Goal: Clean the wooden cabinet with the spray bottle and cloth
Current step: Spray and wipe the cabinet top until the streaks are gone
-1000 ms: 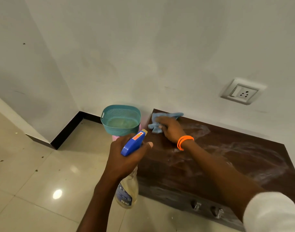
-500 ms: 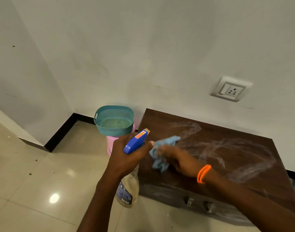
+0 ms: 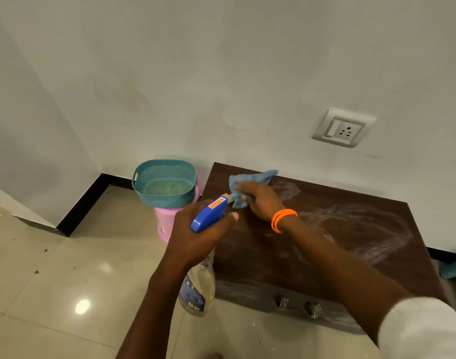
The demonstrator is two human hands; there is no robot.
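Note:
A dark wooden cabinet (image 3: pixel 351 257) stands against the white wall, its top streaked with whitish wet smears. My right hand (image 3: pixel 260 200), with orange bands on the wrist, presses a crumpled blue cloth (image 3: pixel 250 178) onto the top near the back left corner. My left hand (image 3: pixel 198 234) grips a spray bottle (image 3: pixel 197 291) by its blue trigger head (image 3: pixel 208 216), just off the cabinet's left front edge; the clear bottle body hangs below the hand, and the nozzle points toward the cloth.
A teal mesh basket (image 3: pixel 164 198) sits on a pink bucket (image 3: pixel 163 224) directly left of the cabinet. A wall socket (image 3: pixel 342 129) is above the cabinet. Two metal knobs (image 3: pixel 296 304) show on the cabinet front. Glossy beige floor tiles (image 3: pixel 66 281) spread to the left.
My right hand swept the cloth from the back left corner toward the front, then back up to the back left area. The left hand and bottle stayed almost still.

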